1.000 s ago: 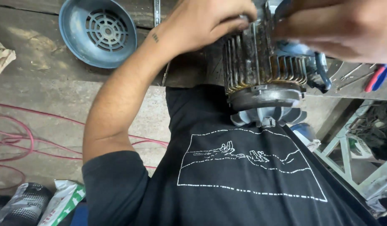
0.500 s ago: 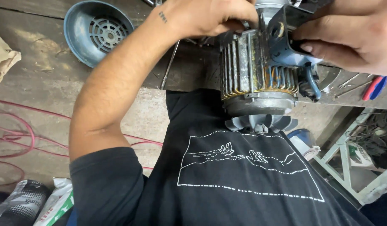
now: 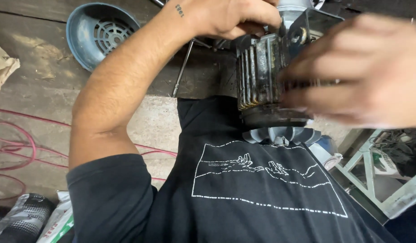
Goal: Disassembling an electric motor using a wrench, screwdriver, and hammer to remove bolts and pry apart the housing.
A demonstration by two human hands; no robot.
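Gripping the finned motor [image 3: 262, 76], the left hand [image 3: 230, 18] curls over its top; the right hand [image 3: 361, 72], fingers pressed together, clasps its side.

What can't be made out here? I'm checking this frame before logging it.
Head view, the only one:
- Right hand: motion-blurred, so its grip on the finned motor is unclear, and it covers the motor's right side.
- Left hand: fingertips hidden behind the motor's top; the frame's top edge cuts that off.
- Grey fan: partly hidden under the motor.
- Blue fan cover: top clipped.
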